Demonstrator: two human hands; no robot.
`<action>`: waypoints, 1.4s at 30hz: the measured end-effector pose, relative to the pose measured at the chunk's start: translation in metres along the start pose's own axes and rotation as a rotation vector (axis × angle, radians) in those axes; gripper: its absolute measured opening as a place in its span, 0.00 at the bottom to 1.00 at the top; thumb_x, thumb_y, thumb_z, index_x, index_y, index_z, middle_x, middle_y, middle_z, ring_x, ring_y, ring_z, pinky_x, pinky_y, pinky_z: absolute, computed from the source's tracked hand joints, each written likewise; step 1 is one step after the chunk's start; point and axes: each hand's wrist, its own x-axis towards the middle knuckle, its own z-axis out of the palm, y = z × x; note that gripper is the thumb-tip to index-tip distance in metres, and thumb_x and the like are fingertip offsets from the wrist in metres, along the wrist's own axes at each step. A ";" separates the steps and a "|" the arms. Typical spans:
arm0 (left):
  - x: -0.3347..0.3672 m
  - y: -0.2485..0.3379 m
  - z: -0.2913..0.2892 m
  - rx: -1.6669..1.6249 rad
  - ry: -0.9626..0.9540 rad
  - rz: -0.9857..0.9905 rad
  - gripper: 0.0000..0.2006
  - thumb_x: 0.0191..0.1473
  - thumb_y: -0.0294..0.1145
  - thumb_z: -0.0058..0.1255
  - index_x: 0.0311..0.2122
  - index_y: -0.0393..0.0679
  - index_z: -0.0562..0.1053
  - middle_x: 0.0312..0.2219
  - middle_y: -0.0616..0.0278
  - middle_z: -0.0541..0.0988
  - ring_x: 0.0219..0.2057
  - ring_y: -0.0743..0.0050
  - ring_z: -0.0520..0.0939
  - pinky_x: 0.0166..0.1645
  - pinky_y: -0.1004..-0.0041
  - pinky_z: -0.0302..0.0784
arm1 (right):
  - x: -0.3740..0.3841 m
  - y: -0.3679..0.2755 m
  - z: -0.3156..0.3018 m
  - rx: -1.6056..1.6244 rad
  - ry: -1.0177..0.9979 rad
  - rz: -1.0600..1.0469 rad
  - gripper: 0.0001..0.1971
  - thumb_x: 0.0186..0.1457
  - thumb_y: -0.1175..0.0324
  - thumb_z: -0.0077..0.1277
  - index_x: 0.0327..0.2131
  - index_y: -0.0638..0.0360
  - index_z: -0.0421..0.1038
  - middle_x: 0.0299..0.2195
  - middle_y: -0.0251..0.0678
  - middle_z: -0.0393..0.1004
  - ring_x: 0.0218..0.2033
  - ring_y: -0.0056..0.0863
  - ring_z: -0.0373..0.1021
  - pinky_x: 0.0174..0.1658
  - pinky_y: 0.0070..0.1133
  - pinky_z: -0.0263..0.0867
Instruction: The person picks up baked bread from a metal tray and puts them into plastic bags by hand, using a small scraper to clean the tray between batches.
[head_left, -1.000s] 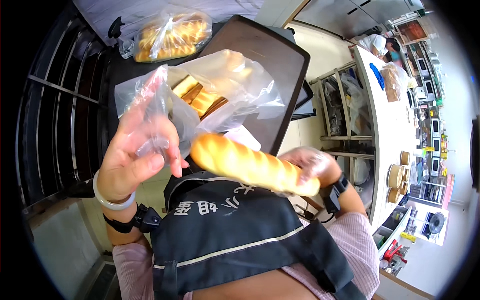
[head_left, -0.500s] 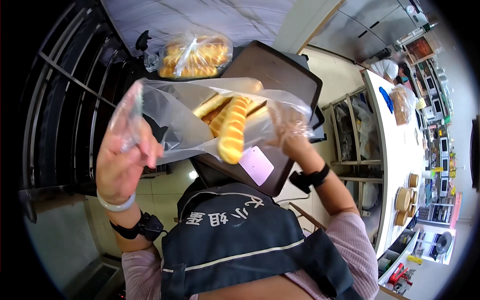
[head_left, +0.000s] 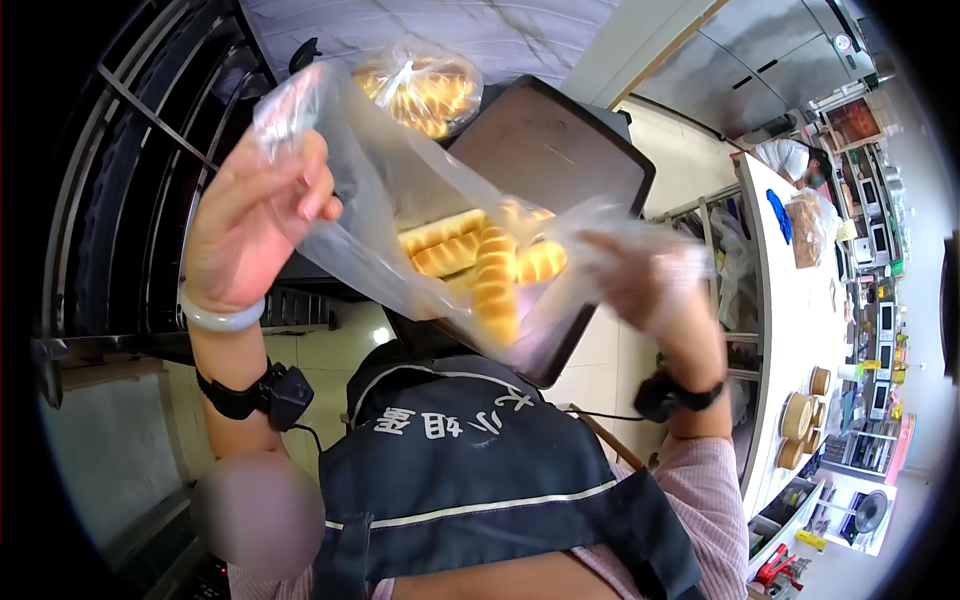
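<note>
I see the stretched bag (head_left: 400,210) filling the gap between both hands. The rack (head_left: 110,180) hems the left; the tray (head_left: 560,160) blocks ahead. Rightward, toward the counter (head_left: 800,330), looks open, I think.

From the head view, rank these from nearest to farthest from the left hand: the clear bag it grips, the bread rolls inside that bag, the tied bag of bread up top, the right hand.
1. Clear bag: pinched in the left hand.
2. Tied bag of bread: above and to the right, on the dark tray.
3. Bread rolls: centre, inside the clear bag; close to call with the tied bag.
4. Right hand: far right, holding the bag's other side.
</note>
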 end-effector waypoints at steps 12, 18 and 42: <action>-0.041 -0.021 0.025 -0.113 -0.324 -0.234 0.40 0.45 0.27 0.49 0.59 0.37 0.39 0.25 0.53 0.71 0.25 0.71 0.74 0.39 0.69 0.72 | 0.014 -0.009 0.229 -0.287 -0.195 -0.468 0.13 0.41 0.63 0.45 0.30 0.60 0.70 0.23 0.39 0.71 0.23 0.34 0.68 0.33 0.29 0.62; -0.066 -0.017 0.001 -0.128 -0.205 -0.314 0.41 0.45 0.27 0.49 0.59 0.36 0.38 0.26 0.51 0.71 0.25 0.68 0.75 0.39 0.68 0.72 | 0.053 0.006 0.139 0.063 -0.439 -0.070 0.15 0.40 0.53 0.51 0.23 0.55 0.73 0.19 0.41 0.72 0.20 0.37 0.68 0.24 0.32 0.63; -0.002 -0.029 0.089 1.288 -0.448 0.843 0.24 0.40 0.33 0.55 0.44 0.36 0.67 0.28 0.57 0.71 0.30 0.63 0.71 0.38 0.69 0.66 | 0.036 -0.055 -0.001 0.979 0.213 0.027 0.18 0.38 0.68 0.58 0.36 0.62 0.70 0.36 0.38 0.72 0.36 0.24 0.68 0.37 0.19 0.63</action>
